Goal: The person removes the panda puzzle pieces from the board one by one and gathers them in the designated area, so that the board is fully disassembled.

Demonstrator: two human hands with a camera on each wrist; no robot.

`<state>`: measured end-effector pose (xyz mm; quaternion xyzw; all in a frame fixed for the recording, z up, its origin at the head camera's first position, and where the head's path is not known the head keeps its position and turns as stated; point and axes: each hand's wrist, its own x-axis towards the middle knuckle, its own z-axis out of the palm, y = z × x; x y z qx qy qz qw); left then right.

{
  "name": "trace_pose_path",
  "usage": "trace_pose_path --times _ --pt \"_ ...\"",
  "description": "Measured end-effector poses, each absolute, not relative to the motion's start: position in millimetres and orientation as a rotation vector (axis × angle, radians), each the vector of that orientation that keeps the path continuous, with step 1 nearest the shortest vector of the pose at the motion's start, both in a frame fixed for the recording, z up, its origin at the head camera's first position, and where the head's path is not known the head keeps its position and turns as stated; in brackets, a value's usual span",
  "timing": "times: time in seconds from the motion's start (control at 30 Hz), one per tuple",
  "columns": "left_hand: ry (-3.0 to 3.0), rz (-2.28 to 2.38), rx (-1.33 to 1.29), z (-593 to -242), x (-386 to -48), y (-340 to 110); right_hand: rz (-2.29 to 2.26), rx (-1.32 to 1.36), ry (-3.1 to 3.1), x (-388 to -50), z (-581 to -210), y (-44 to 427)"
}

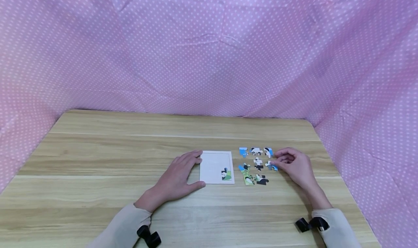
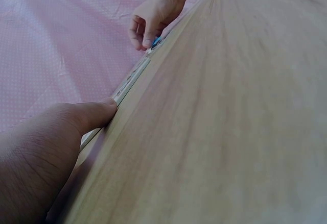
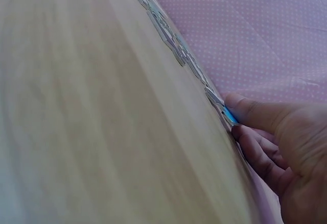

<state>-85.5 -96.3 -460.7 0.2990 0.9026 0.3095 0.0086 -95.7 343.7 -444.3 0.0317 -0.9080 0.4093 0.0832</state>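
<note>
A white square puzzle board point(image 1: 213, 166) lies on the table, with one green, black and white puzzle piece point(image 1: 226, 174) in its lower right corner. My left hand point(image 1: 177, 175) rests along the board's left edge, thumb near the lower corner and fingers spread toward the upper one. Right of the board, loose panda puzzle pieces point(image 1: 258, 163) lie in rough rows. My right hand point(image 1: 296, 167) pinches a blue-edged puzzle piece point(image 3: 229, 115) between thumb and fingers at the right end of the middle row. That piece appears slightly tilted in the right wrist view.
The wooden table point(image 1: 130, 150) has a far edge beyond the board. A pink dotted cloth point(image 1: 209, 59) hangs behind it and at both sides. Black wrist-worn devices point(image 1: 149, 236) sit at both sleeves.
</note>
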Motion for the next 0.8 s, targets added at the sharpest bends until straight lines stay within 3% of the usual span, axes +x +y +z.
trace_pose_path --times 0.8 --pt "2.822 0.972 0.937 -461.6 -85.9 -97.1 1.094 0.141 -2.614 -98.4 -450.9 341.0"
